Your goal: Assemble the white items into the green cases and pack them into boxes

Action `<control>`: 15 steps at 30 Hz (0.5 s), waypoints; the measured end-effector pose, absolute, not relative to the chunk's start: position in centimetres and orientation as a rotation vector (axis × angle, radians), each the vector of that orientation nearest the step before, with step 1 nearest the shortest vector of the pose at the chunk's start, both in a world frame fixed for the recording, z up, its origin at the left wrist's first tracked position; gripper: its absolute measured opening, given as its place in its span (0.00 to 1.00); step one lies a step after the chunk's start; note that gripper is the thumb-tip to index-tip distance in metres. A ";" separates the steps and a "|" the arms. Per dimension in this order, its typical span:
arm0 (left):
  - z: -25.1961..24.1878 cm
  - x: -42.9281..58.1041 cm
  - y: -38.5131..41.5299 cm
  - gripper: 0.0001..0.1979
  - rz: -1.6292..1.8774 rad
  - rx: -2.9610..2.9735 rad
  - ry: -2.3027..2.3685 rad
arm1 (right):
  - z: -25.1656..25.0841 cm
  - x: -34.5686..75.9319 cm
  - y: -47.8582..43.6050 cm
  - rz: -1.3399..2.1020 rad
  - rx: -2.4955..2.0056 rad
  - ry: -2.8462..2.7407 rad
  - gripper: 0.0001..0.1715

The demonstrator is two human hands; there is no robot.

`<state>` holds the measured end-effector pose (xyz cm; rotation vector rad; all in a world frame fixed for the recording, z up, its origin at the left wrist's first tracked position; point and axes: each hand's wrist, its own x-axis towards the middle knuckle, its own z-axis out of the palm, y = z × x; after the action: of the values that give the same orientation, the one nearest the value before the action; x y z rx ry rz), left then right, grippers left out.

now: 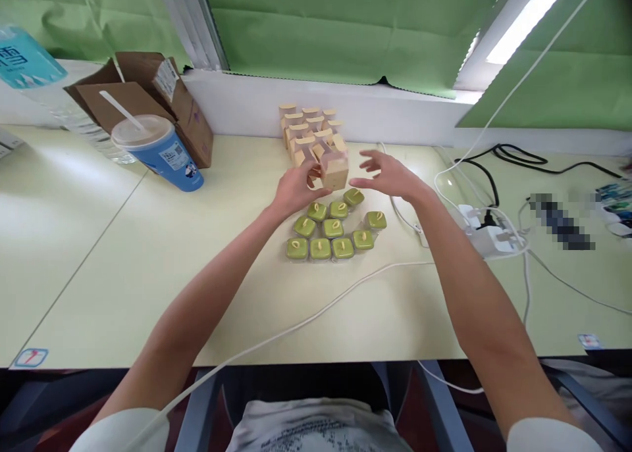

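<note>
My left hand [301, 187] grips a small tan cardboard box [335, 174] by its left side, at the front of a cluster of similar open-topped boxes [299, 129] against the wall. To the right of that box, my right hand [387, 174] hovers with fingers apart and nothing in them. Below both hands, several green square candles [333, 228] in clear cups sit in loose rows on the table, their pale wicks on top. One green candle [353, 197] lies close under my right hand. Whether the held box contains anything is hidden.
A blue cup with a straw [168, 152], an open brown carton [195, 126] and a large water bottle [83, 113] stand at the left. White cable [316, 316] crosses the table in front. Chargers [494, 238] and black cables [536, 162] lie at the right.
</note>
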<state>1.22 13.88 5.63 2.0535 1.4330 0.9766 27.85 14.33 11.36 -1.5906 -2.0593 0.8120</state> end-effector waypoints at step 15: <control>2.1 -5.6 6.3 0.41 0.824 1.662 1.005 | 4.4 24.8 24.2 0.743 -1.540 -1.756 0.52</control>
<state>-5.65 6.33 2.13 1.6621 1.0050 0.8243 24.78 24.22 4.38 -1.5399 -1.7564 0.7434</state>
